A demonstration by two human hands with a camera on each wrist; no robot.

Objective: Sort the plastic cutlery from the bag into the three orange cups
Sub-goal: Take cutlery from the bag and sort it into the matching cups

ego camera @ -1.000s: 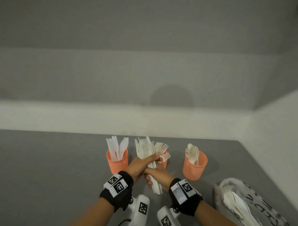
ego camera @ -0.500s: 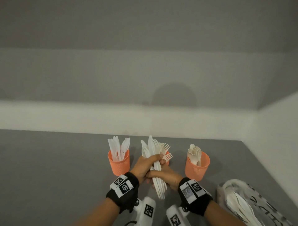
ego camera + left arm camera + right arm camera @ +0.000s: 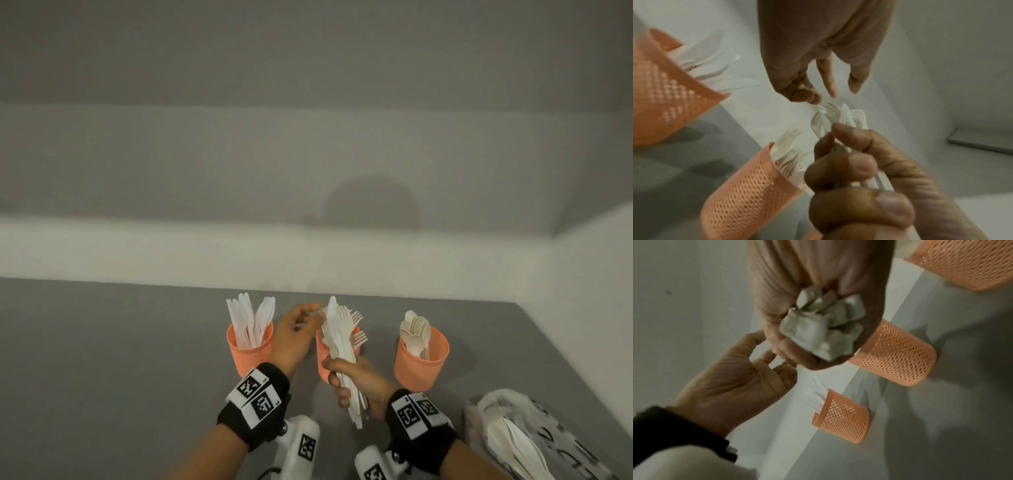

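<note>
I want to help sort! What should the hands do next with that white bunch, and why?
Probably the left hand should pinch one piece off the top of the bunch. The right hand grips the bunch by its handles, knives and forks mixed, and the left fingers are open right beside the tips. The three cups already hold knives, forks and spoons.

middle cup: mostly hidden behind cutlery bundle | bag: cut off by frame edge | bundle mix: unclear | left wrist view: blurred
</note>
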